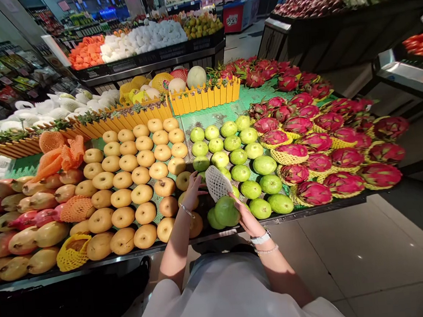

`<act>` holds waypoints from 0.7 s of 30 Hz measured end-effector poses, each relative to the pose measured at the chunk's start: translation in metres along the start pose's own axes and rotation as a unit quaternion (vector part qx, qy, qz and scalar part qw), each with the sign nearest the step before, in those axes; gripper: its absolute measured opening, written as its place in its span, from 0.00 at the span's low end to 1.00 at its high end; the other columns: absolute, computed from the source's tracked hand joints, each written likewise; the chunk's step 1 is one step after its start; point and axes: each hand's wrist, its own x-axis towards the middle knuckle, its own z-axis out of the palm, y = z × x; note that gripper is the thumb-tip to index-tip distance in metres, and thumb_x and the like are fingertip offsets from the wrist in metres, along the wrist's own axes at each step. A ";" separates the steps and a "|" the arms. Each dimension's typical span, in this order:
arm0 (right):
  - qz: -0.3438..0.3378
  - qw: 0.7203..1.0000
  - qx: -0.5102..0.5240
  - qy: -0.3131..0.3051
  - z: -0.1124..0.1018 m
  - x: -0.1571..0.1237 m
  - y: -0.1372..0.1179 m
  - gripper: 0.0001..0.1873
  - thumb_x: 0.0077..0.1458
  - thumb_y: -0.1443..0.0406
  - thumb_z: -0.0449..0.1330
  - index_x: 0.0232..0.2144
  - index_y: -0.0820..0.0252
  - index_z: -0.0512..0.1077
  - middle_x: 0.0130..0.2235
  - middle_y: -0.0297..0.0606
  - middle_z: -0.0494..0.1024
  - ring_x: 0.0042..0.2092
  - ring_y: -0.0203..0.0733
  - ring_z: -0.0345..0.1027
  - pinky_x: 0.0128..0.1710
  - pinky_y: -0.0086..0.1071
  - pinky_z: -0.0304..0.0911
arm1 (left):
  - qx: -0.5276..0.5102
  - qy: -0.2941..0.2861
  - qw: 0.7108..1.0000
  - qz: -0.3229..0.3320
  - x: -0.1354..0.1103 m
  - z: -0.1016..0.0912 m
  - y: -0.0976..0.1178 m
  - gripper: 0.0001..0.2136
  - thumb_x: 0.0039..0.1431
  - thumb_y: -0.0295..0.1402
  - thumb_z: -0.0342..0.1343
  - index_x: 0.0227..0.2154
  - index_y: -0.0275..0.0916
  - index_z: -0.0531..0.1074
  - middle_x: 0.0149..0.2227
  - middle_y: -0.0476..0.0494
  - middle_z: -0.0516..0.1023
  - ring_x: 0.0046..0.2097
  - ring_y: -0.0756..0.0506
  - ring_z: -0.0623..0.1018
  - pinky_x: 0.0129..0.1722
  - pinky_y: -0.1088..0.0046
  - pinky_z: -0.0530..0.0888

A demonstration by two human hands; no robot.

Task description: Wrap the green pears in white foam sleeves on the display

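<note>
Supermarket fruit tables fill the view, and the nearest stand (274,217) runs wide across it above a pale tiled floor (366,258). Golden pears (140,183) lie in rows left of centre, mangoes (23,237) sit further left, and dragon fruit (316,143) in yellow nets crowd the right side. A yellow picket fence (204,95) stands along the far part of the stand. Both forearms reach forward from a white top (222,299) and cross the stand's dark front rim, with the arms angled inward toward each other. The left hand (193,191) is raised with its fingers spread, next to the left edge of a white foam net (217,183); whether the fingertips touch the net is hard to tell. The right hand (247,217), with a watch (260,238) on its wrist, curves around the right side of a green guava (226,212), its fingers lying close together. That guava sits at the front of the stand, directly below the net, with a second guava (213,220) touching it on the left. More guavas (239,159) lie just beside the right hand, pears press close on the left hand's side, and the rim passes just under both wrists.
</note>
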 end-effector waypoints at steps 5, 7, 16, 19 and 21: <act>-0.015 0.997 -0.073 -0.020 -0.003 0.007 -0.014 0.35 0.55 0.44 0.59 0.61 0.51 0.66 0.67 0.40 0.62 0.68 0.47 0.53 0.71 0.50 0.43 | 0.045 -0.016 0.999 -0.023 0.002 0.011 0.004 0.36 0.58 0.41 0.60 0.65 0.42 0.50 0.50 0.36 0.70 0.39 0.45 0.78 0.34 0.69 0.79; -0.025 0.996 -0.073 -0.042 -0.001 0.009 -0.020 0.34 0.54 0.46 0.61 0.60 0.52 0.68 0.65 0.42 0.65 0.68 0.49 0.55 0.69 0.52 0.46 | 0.026 -0.024 0.999 -0.017 -0.003 0.013 0.002 0.38 0.57 0.39 0.61 0.66 0.43 0.48 0.52 0.37 0.69 0.45 0.43 0.78 0.37 0.68 0.79; -0.026 0.987 -0.070 -0.140 0.015 0.013 -0.038 0.35 0.48 0.44 0.65 0.56 0.52 0.73 0.61 0.43 0.71 0.65 0.56 0.60 0.67 0.54 0.50 | -0.150 -0.116 0.980 -0.058 -0.016 0.016 -0.008 0.24 0.65 0.40 0.49 0.62 0.40 0.59 0.54 0.38 0.75 0.53 0.42 0.78 0.53 0.63 0.78; -0.030 0.985 -0.078 -0.151 0.019 0.013 -0.038 0.34 0.51 0.44 0.64 0.56 0.51 0.72 0.61 0.41 0.71 0.67 0.54 0.57 0.68 0.54 0.47 | -0.167 -0.099 0.981 -0.023 -0.017 0.013 -0.010 0.23 0.61 0.38 0.54 0.58 0.40 0.64 0.54 0.41 0.76 0.55 0.42 0.77 0.58 0.62 0.75; -0.039 0.986 -0.060 -0.151 0.020 0.012 -0.039 0.33 0.53 0.45 0.62 0.57 0.50 0.71 0.63 0.40 0.68 0.68 0.52 0.54 0.69 0.52 0.46 | -0.142 -0.060 0.988 0.004 -0.017 0.009 -0.010 0.24 0.61 0.41 0.53 0.59 0.39 0.63 0.55 0.40 0.76 0.56 0.40 0.76 0.58 0.59 0.74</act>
